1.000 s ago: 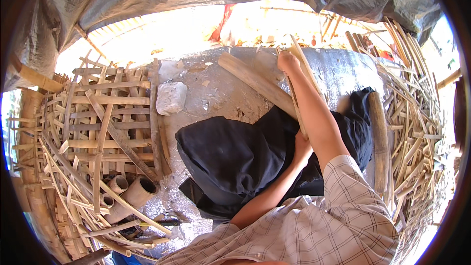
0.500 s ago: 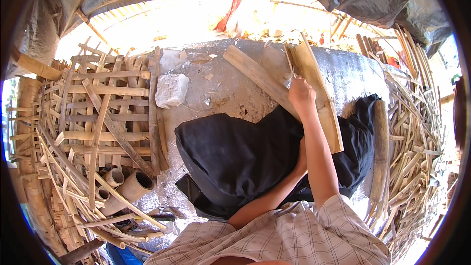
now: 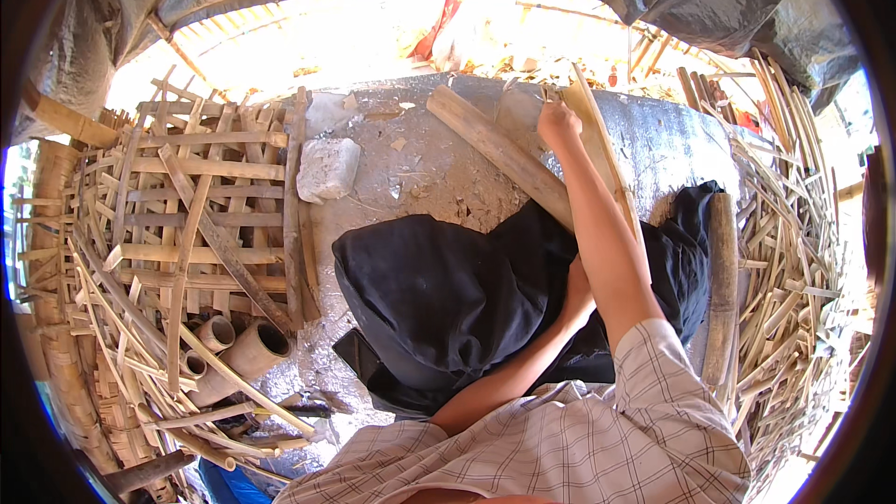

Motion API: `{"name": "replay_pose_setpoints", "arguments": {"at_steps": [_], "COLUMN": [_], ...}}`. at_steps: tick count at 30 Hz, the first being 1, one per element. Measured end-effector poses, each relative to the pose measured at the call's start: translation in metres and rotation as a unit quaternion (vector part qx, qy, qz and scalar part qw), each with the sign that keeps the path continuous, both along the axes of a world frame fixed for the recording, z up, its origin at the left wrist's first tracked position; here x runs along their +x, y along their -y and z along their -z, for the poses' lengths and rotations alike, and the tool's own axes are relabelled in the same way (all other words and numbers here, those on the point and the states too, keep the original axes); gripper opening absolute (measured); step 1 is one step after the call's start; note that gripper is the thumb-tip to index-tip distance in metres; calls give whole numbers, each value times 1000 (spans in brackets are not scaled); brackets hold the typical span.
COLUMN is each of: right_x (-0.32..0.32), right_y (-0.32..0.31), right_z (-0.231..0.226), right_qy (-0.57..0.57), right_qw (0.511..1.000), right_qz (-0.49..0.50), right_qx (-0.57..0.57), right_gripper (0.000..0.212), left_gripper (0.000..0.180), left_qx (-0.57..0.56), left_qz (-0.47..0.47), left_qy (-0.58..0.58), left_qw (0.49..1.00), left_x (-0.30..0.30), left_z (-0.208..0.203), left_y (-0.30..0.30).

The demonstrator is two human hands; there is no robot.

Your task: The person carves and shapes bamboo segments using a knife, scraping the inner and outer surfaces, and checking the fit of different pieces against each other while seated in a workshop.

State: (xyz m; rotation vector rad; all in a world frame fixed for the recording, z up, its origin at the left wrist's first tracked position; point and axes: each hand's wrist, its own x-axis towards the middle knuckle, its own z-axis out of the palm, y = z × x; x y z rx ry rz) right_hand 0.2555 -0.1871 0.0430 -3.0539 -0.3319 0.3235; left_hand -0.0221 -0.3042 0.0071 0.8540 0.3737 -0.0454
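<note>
Clenching right fingers [image 3: 559, 120] toward one-thirty, beside split bamboo [image 3: 599, 131]; holding left hand [image 3: 578, 290] at four o'clock, cannot tell how closed.

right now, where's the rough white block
In the head view, the white block lies left of centre, beyond the black cloth, just right of the bamboo-strip lattice.

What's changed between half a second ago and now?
The right hand has moved away from the body, farther up along the long, tan, split bamboo piece. The left hand stayed low at the rumpled black cloth; the whitish, roughly rectangular block stayed put.
</note>
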Motion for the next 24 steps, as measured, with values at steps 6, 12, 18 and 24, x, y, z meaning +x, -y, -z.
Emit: {"name": "replay_pose_setpoints", "arguments": {"at_steps": [6,12,18,24], "right_x": [6,-65,-162,-216], "right_y": [-13,9,67,78], "right_z": [19,18,-5,-71], "right_qy": [13,50,52,-175], "right_qw": [999,995,986,874], "right_qz": [5,62,17,137], "right_qx": [-42,62,158,432], "right_gripper": [39,39,47,47], "left_gripper": [44,41,39,37], "left_qx": [-73,-111,-45,30], "left_qz": [-32,-62,-44,-49], "left_qy": [12,63,55,68], "left_qw": [997,990,997,996], "left_x": [0,-3,-4,-4], "left_z": [15,55,38,18], "left_y": [14,43,23,5]}}
